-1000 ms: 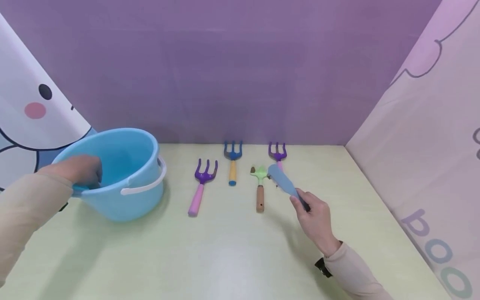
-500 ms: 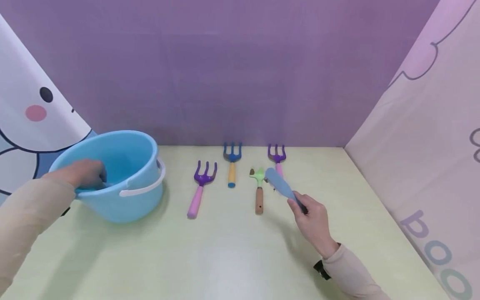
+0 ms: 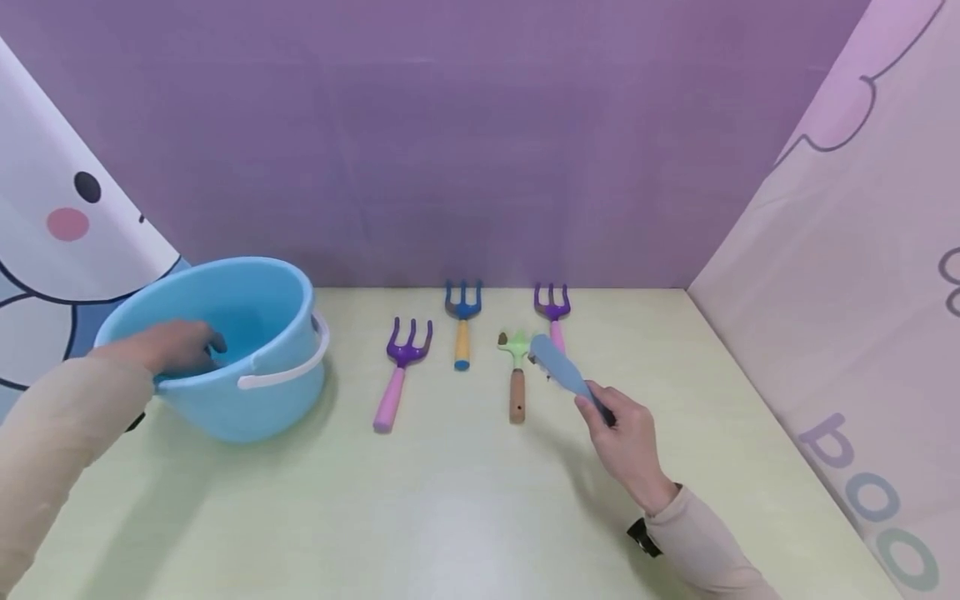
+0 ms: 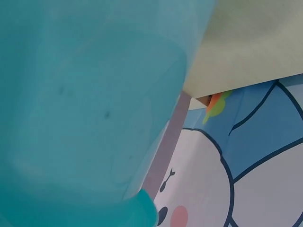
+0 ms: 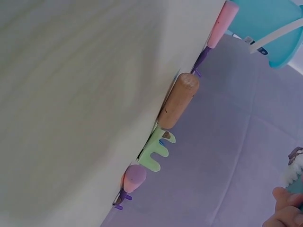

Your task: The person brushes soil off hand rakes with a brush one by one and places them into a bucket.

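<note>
My left hand (image 3: 176,346) reaches over the near rim into a light blue bucket (image 3: 255,408); its fingers look loosely spread inside, with the lower part of the hand hidden by the rim. The left wrist view is mostly filled by the bucket wall (image 4: 104,113). My right hand (image 3: 630,442) grips a blue brush (image 3: 558,367), whose tip hangs just right of a light green hand rake (image 3: 517,387) with a wooden handle. White bristles (image 5: 293,172) with brown dirt show in the right wrist view. A brown clump (image 3: 502,338) sits on the green rake.
A purple-and-pink hand fork (image 3: 393,383) lies right of the bucket. Behind stand out a blue fork (image 3: 462,333) with a yellow handle and another purple fork (image 3: 552,310), partly behind the brush. Printed cloth walls (image 3: 480,167) enclose the pale table (image 3: 420,517).
My left hand's fingers have loosened and spread inside the bucket, shifting slightly right. The right hand and brush have moved slightly left, staying by the green rake.
</note>
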Demonstrator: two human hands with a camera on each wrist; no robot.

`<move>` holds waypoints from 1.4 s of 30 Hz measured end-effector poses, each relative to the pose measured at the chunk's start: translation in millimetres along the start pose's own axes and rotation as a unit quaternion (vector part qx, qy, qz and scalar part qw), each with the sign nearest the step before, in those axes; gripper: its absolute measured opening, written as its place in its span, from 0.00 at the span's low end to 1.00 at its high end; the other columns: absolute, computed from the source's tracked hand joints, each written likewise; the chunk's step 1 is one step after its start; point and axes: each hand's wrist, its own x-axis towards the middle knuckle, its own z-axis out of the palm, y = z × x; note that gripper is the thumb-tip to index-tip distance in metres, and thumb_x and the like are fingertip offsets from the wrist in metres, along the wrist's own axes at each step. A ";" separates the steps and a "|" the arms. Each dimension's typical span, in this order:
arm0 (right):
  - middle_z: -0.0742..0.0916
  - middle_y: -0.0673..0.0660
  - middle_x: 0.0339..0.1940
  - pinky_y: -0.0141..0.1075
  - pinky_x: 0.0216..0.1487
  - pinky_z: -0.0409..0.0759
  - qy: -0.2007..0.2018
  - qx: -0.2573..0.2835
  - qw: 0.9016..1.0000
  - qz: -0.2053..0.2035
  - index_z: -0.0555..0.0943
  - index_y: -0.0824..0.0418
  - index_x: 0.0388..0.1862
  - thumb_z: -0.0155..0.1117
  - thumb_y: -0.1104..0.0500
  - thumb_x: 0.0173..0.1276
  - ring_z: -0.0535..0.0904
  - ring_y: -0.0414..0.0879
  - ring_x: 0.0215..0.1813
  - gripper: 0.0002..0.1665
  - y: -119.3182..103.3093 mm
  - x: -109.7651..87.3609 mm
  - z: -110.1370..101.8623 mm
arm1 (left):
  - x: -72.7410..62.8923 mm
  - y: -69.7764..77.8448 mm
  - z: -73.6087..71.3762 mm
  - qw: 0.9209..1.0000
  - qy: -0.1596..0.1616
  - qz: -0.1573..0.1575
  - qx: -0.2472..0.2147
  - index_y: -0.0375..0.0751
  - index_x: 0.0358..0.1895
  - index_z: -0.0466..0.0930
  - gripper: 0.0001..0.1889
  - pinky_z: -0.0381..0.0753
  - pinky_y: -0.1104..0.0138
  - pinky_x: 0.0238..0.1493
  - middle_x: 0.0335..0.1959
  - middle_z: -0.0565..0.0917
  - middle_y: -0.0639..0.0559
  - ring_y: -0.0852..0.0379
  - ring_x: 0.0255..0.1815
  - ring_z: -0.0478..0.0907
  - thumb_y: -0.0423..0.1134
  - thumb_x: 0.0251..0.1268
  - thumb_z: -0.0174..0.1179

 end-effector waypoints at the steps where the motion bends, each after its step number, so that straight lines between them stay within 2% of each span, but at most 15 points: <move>1: 0.77 0.51 0.17 0.24 0.14 0.60 -0.001 0.001 1.000 -0.001 0.82 0.72 0.41 0.65 0.69 0.55 0.61 0.31 0.15 0.13 -0.5 0.3 0.3 | -0.7 0.4 -0.6 1.000 0.003 0.000 -0.001 0.23 0.55 0.70 0.36 0.72 0.37 0.41 0.47 0.76 0.26 0.35 0.40 0.76 0.53 0.53 0.63; 4: 0.77 0.51 0.17 0.25 0.14 0.61 -0.003 0.002 1.000 0.003 0.82 0.72 0.41 0.65 0.69 0.55 0.61 0.31 0.16 0.13 -2.4 1.0 1.9 | -3.6 2.1 -4.6 1.000 0.012 -0.001 -0.004 0.22 0.57 0.67 0.40 0.70 0.35 0.42 0.50 0.73 0.24 0.28 0.44 0.73 0.56 0.52 0.63; 9: 0.77 0.50 0.17 0.27 0.13 0.61 -0.008 0.013 1.000 0.016 0.82 0.71 0.41 0.65 0.68 0.56 0.61 0.32 0.15 0.13 -4.3 0.5 5.0 | -10.3 12.3 -16.9 0.999 0.042 -0.008 -0.005 0.21 0.58 0.64 0.39 0.69 0.33 0.40 0.52 0.70 0.22 0.25 0.45 0.71 0.52 0.54 0.62; 17: 0.77 0.50 0.17 0.27 0.14 0.62 -0.014 0.010 1.000 0.017 0.82 0.71 0.42 0.65 0.67 0.56 0.61 0.32 0.16 0.13 -4.1 0.1 7.4 | -30.1 47.9 -40.2 0.990 0.128 0.007 0.049 0.28 0.62 0.63 0.36 0.72 0.36 0.39 0.54 0.70 0.25 0.27 0.46 0.70 0.54 0.59 0.57; 19: 0.77 0.50 0.17 0.28 0.14 0.62 -0.017 0.011 1.000 0.019 0.82 0.71 0.42 0.65 0.67 0.56 0.61 0.32 0.15 0.13 -4.3 0.2 7.1 | -35.7 58.1 -43.5 0.988 0.146 0.009 0.045 0.30 0.63 0.63 0.35 0.71 0.36 0.41 0.56 0.69 0.26 0.27 0.49 0.68 0.52 0.60 0.56; 23: 0.77 0.51 0.18 0.27 0.14 0.62 -0.019 0.008 1.000 0.018 0.82 0.71 0.42 0.65 0.68 0.56 0.61 0.32 0.15 0.13 -4.7 0.8 6.2 | -46.2 79.3 -42.5 0.982 0.185 0.035 0.030 0.32 0.63 0.64 0.31 0.69 0.37 0.47 0.59 0.68 0.29 0.29 0.56 0.64 0.50 0.63 0.54; 26: 0.78 0.52 0.18 0.27 0.14 0.62 -0.018 0.006 1.000 0.015 0.82 0.71 0.41 0.65 0.68 0.56 0.61 0.32 0.16 0.13 -5.2 1.4 5.7 | -53.9 94.4 -32.9 0.969 0.236 0.070 0.020 0.33 0.60 0.69 0.27 0.68 0.39 0.50 0.57 0.72 0.32 0.33 0.56 0.67 0.46 0.62 0.56; 28: 0.78 0.52 0.18 0.28 0.14 0.62 -0.021 0.004 1.000 0.016 0.82 0.71 0.41 0.65 0.68 0.56 0.61 0.32 0.16 0.13 -5.3 1.6 5.6 | -58.7 103.9 -22.8 0.957 0.273 0.098 0.005 0.34 0.57 0.72 0.24 0.70 0.41 0.50 0.54 0.75 0.35 0.36 0.55 0.70 0.43 0.60 0.59; 30: 0.78 0.52 0.18 0.28 0.14 0.62 -0.024 0.004 1.000 0.016 0.82 0.71 0.41 0.64 0.68 0.57 0.61 0.31 0.16 0.13 -5.5 1.8 5.7 | -62.3 112.2 -10.8 0.940 0.314 0.134 -0.005 0.34 0.53 0.75 0.21 0.74 0.45 0.47 0.49 0.79 0.37 0.39 0.50 0.74 0.41 0.57 0.61; 33: 0.79 0.53 0.19 0.28 0.14 0.63 -0.028 0.006 0.999 0.021 0.82 0.71 0.42 0.64 0.68 0.57 0.62 0.31 0.16 0.13 -5.3 1.6 6.0 | -64.5 123.7 8.1 0.924 0.340 0.170 -0.030 0.36 0.50 0.79 0.19 0.78 0.49 0.39 0.43 0.82 0.42 0.44 0.43 0.78 0.39 0.55 0.63; 34: 0.79 0.53 0.19 0.27 0.14 0.62 -0.028 0.007 0.999 0.022 0.82 0.71 0.42 0.64 0.68 0.58 0.62 0.31 0.16 0.13 -5.3 1.6 6.1 | -64.5 127.1 14.2 0.924 0.338 0.175 -0.036 0.37 0.50 0.79 0.19 0.79 0.51 0.38 0.42 0.82 0.43 0.45 0.42 0.79 0.39 0.54 0.64; 35: 0.79 0.53 0.19 0.27 0.14 0.62 -0.028 0.007 0.999 0.023 0.82 0.71 0.42 0.64 0.67 0.58 0.62 0.31 0.16 0.13 -5.1 1.7 6.3 | -63.6 129.9 20.4 0.927 0.329 0.176 -0.044 0.37 0.50 0.79 0.18 0.79 0.51 0.38 0.42 0.82 0.43 0.45 0.41 0.79 0.39 0.55 0.64; 40: 0.78 0.52 0.18 0.27 0.14 0.62 -0.028 0.007 0.999 0.024 0.81 0.71 0.42 0.64 0.67 0.57 0.61 0.32 0.16 0.13 -4.7 1.7 6.4 | -50.0 142.0 54.3 0.956 0.241 0.143 -0.084 0.38 0.53 0.77 0.20 0.80 0.52 0.41 0.46 0.82 0.43 0.45 0.44 0.80 0.40 0.56 0.62; 42: 0.77 0.52 0.18 0.27 0.14 0.61 -0.031 0.008 0.999 0.024 0.81 0.71 0.42 0.64 0.67 0.58 0.61 0.32 0.16 0.13 -5.0 2.4 6.5 | -40.1 146.3 68.2 0.963 0.211 0.135 -0.095 0.38 0.53 0.77 0.21 0.81 0.54 0.41 0.47 0.81 0.43 0.45 0.44 0.80 0.41 0.56 0.63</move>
